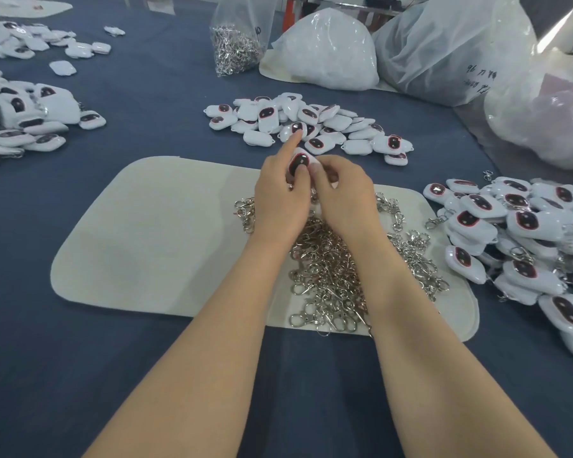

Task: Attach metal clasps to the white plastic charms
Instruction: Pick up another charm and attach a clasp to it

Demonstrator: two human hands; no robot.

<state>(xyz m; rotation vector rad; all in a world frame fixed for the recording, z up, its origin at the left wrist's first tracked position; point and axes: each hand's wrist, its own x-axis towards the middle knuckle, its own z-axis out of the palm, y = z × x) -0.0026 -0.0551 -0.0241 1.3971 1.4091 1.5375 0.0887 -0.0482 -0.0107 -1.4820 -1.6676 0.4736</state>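
Note:
Both hands meet over the far edge of a pale felt mat (153, 233). My left hand (280, 193) holds a white charm (299, 161) with a dark red-rimmed oval face, its index finger pointing away. My right hand (339, 190) pinches the same charm's right end; whether a clasp is in its fingers is hidden. A heap of loose metal clasps (338, 276) lies on the mat beneath my forearms. A pile of plain charms (311, 127) sits just beyond the hands.
Charms with clasps attached are heaped at the right (526, 236). More charm piles lie at the left (24, 123) and far left (30, 41). A clear bag of clasps (235, 44) and large plastic bags (444, 51) stand at the back on the blue cloth.

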